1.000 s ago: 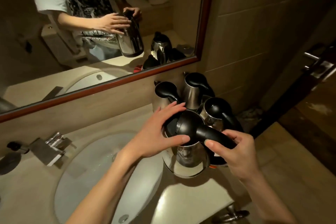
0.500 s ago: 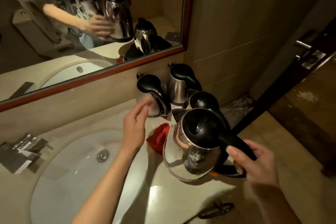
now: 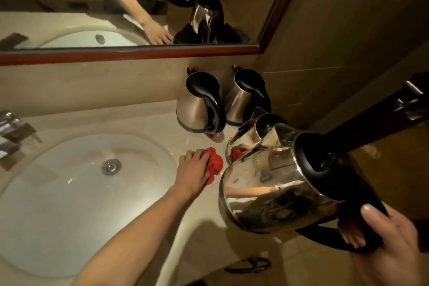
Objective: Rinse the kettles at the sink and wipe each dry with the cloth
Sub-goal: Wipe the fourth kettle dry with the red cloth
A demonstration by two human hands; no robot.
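My right hand (image 3: 380, 246) grips the black handle of a steel kettle (image 3: 267, 188), held tilted in the air over the counter's right end. My left hand (image 3: 193, 170) lies on a crumpled red cloth (image 3: 214, 165) on the counter, fingers curled over it. Two more steel kettles stand by the back wall: one (image 3: 197, 104) on the left, another (image 3: 246, 97) to its right. A third kettle (image 3: 248, 132) stands partly hidden behind the one I hold. The white sink basin (image 3: 58, 193) is to the left, its drain (image 3: 111, 166) showing.
A chrome tap (image 3: 11, 132) sits at the sink's left edge. A framed mirror (image 3: 139, 53) runs along the back wall. The tiled side wall is close on the right, with a dark door and its handle (image 3: 413, 97) beyond. The counter edge (image 3: 209, 260) drops off near me.
My left hand has dropped from near the back kettle onto the red cloth. My right hand has lifted the kettle and tilted it, bringing it closer to me.
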